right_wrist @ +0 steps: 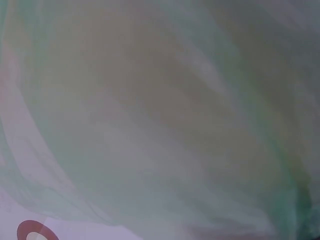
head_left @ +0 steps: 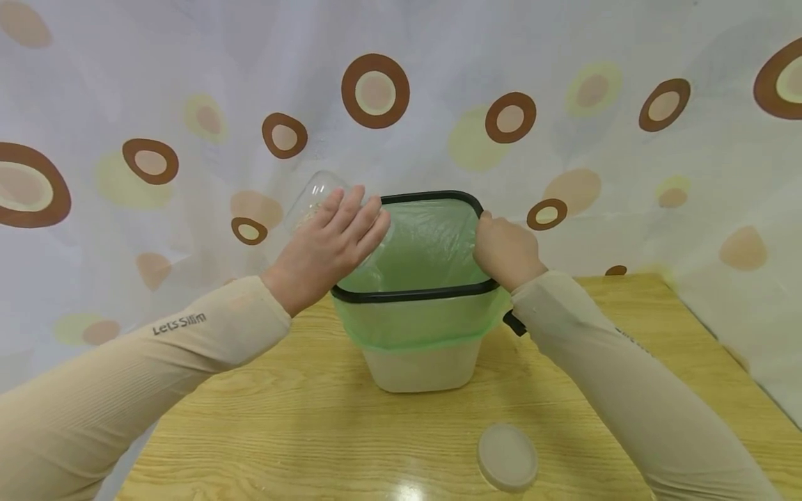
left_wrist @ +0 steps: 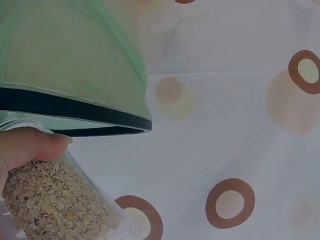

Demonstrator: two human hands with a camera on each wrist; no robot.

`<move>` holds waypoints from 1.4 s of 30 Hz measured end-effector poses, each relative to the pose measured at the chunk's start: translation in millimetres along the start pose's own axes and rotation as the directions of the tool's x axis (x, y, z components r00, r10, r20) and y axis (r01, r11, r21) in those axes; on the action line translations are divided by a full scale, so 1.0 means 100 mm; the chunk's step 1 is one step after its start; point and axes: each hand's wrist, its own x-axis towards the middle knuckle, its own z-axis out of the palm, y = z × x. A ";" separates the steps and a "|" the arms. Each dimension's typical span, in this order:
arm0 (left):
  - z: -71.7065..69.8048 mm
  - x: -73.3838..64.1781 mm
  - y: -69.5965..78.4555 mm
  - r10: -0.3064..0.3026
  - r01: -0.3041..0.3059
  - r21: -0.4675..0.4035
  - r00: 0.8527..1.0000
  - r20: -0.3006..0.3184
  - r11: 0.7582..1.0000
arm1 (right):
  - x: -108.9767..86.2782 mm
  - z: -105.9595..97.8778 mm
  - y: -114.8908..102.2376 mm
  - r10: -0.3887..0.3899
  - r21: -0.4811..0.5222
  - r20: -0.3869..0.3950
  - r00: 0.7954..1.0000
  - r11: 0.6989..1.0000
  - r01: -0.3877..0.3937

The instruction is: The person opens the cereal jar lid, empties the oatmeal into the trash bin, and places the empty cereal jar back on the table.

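My left hand holds a clear jar of oat flakes above the left rim of a bin. The jar is tilted, its mouth end toward the bin in the left wrist view, where my thumb lies across the jar near its neck. A green bag lines the bin and folds down over its outside, under a black rim ring. My right hand grips the rim on the right side, its fingertips hidden. Blurred green bag film fills most of the right wrist view.
A round beige lid lies on the wooden table in front of the bin. Behind the table hangs a white cloth with brown and yellow ring prints. A small black piece sticks out below the right wrist.
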 end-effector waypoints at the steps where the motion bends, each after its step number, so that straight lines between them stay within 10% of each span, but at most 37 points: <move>1: 0.00 0.00 0.00 0.002 -0.002 0.007 1.000 -0.005 1.000 | 0.00 0.00 0.00 0.000 -0.001 0.001 1.000 1.000 0.000; 25: -0.01 -0.03 0.01 -0.021 0.020 -0.056 1.000 -0.014 0.998 | -0.01 -0.01 -0.01 0.001 0.018 -0.003 1.000 1.000 -0.001; 42: -0.09 0.00 -0.01 0.057 -0.056 0.104 0.998 -0.010 0.993 | -0.01 0.01 -0.01 0.003 0.018 -0.013 1.000 1.000 -0.003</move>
